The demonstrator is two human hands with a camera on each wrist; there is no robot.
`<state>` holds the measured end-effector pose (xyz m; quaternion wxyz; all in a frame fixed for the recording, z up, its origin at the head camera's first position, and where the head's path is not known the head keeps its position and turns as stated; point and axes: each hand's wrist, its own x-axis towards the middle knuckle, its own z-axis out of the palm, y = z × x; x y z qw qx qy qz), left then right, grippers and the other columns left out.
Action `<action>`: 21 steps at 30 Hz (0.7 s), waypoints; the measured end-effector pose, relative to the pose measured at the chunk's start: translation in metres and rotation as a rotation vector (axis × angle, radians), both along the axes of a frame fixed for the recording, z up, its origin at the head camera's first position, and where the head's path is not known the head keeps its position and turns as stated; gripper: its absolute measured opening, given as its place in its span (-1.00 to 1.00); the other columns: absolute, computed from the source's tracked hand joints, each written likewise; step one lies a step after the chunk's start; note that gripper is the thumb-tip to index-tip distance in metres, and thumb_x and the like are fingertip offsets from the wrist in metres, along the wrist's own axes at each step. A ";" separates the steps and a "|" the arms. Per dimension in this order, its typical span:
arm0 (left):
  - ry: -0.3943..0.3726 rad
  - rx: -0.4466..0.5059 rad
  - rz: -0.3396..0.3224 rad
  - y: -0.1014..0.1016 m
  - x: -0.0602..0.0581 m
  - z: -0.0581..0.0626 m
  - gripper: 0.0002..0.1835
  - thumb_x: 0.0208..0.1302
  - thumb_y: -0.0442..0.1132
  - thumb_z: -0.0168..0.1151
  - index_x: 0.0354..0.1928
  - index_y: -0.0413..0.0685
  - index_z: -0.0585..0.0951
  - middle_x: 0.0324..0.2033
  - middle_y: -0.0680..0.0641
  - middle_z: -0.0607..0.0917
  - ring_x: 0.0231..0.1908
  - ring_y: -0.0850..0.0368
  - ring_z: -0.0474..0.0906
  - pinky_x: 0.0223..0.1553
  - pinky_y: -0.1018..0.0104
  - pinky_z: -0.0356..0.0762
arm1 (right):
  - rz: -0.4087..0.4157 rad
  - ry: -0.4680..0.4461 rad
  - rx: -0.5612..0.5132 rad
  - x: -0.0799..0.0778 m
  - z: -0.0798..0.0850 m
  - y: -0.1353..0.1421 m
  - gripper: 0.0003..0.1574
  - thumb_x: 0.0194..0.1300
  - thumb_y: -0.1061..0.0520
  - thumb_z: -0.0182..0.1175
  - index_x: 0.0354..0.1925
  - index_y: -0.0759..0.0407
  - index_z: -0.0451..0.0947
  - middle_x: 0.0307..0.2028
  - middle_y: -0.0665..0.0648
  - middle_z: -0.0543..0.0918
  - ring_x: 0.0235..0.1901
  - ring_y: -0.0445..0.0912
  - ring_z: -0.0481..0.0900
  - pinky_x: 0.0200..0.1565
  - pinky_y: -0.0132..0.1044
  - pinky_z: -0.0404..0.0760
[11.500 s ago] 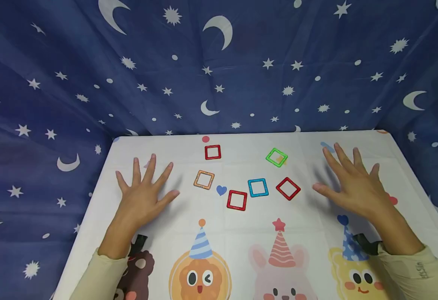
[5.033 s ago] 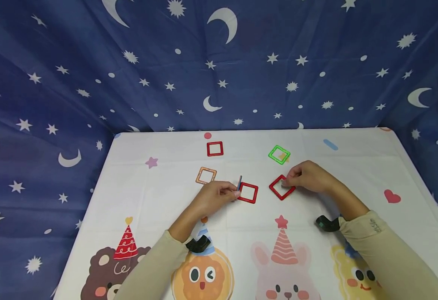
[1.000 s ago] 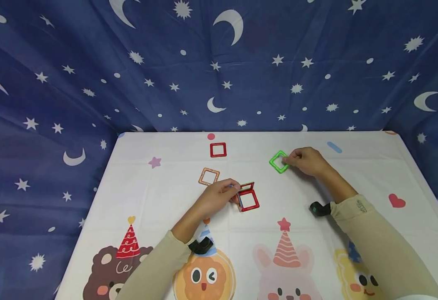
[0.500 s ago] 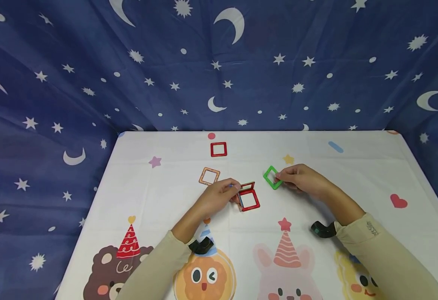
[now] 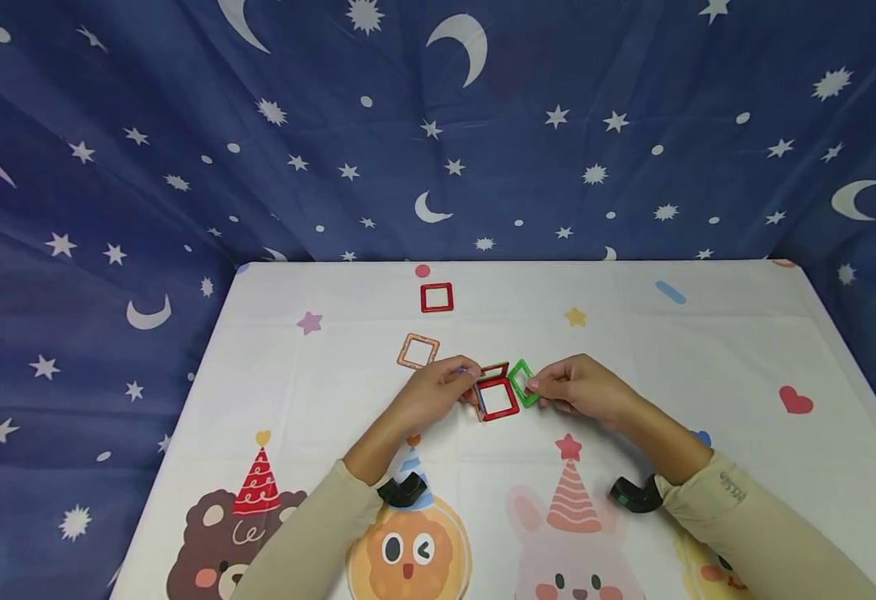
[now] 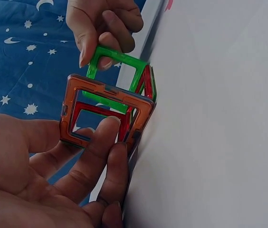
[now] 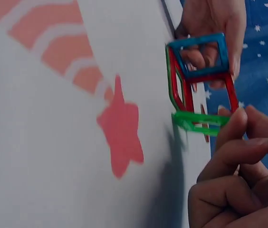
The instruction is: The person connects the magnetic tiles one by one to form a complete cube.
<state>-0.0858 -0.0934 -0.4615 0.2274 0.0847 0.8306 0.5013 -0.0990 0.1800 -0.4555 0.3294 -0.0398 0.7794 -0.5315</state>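
Note:
My left hand (image 5: 433,396) pinches an upright magnetic tile, whose blue face (image 7: 225,52) shows in the right wrist view and whose orange face (image 6: 110,89) shows in the left wrist view. This tile stands along the left edge of a red magnetic tile (image 5: 501,415) lying on the table. A second red tile (image 5: 494,368) leans up at the back edge. Between thumb and fingers, my right hand (image 5: 588,390) holds a green magnetic tile (image 5: 518,392) tilted against the right side of the lying red one. Whether their edges fully meet cannot be told.
Another red tile (image 5: 437,309) lies farther back on the white table cover (image 5: 332,375). An orange tile (image 5: 412,365) lies just beyond the left hand. A blue star-patterned curtain (image 5: 377,167) rises behind the table. Printed animals decorate the cover's near side.
My right hand has brought the green tile from the back right, leftward and nearer, up to the lying red tile. The left hand has stayed in place, holding the blue-and-orange tile.

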 end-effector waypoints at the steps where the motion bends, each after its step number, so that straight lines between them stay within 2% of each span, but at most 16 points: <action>1: 0.000 0.002 -0.001 0.000 0.000 0.000 -0.66 0.58 0.10 0.03 0.04 0.12 0.68 -0.39 0.07 0.77 -0.19 0.18 0.68 0.08 0.11 0.43 | -0.008 0.018 0.004 0.002 0.000 -0.002 -0.65 0.38 0.03 0.33 -0.12 0.33 0.73 -0.51 0.10 0.62 -0.67 -0.20 0.26 -0.60 -0.37 0.17; 4: 0.000 0.001 0.001 0.000 -0.001 -0.001 -0.67 0.57 0.10 0.04 0.04 0.14 0.69 -0.40 0.07 0.77 -0.19 0.18 0.67 0.08 0.11 0.42 | -0.029 0.082 0.044 0.007 0.002 -0.010 -0.67 0.38 0.03 0.34 -0.17 0.30 0.75 -0.53 0.15 0.61 -0.65 -0.18 0.28 -0.59 -0.35 0.19; 11: -0.005 0.001 0.003 -0.001 0.000 0.001 -0.65 0.58 0.10 0.02 0.06 0.12 0.68 -0.39 0.09 0.77 -0.17 0.15 0.68 0.05 0.11 0.43 | -0.011 0.262 0.180 0.016 0.007 -0.028 -0.63 0.35 -0.02 0.35 -0.48 0.21 0.68 -0.68 -0.04 0.40 -0.64 -0.16 0.20 -0.59 -0.36 0.09; 14: -0.008 0.007 0.004 -0.001 -0.001 0.001 -0.65 0.57 0.10 0.03 0.05 0.10 0.68 -0.40 0.10 0.77 -0.18 0.18 0.69 0.09 0.10 0.44 | -0.002 0.257 0.195 0.016 0.008 -0.030 -0.62 0.36 -0.04 0.34 -0.49 0.19 0.69 -0.69 -0.04 0.38 -0.66 -0.17 0.15 -0.59 -0.36 0.07; 18: -0.015 0.017 0.006 0.000 -0.001 0.000 -0.68 0.57 0.05 0.06 0.03 0.06 0.68 -0.39 0.04 0.79 -0.20 0.19 0.68 0.10 0.11 0.43 | 0.006 0.240 0.217 0.015 0.010 -0.028 -0.67 0.35 -0.07 0.35 -0.40 0.14 0.74 -0.62 0.04 0.53 -0.61 -0.15 0.24 -0.56 -0.35 0.16; 21: -0.016 0.011 0.009 0.000 -0.001 0.000 -0.71 0.57 0.02 0.07 0.02 0.07 0.68 -0.39 0.01 0.79 -0.21 0.17 0.67 0.09 0.13 0.41 | 0.011 0.284 0.238 0.014 0.010 -0.025 -0.74 0.25 -0.07 0.44 -0.33 0.09 0.77 -0.52 0.07 0.67 -0.54 -0.13 0.40 -0.52 -0.34 0.31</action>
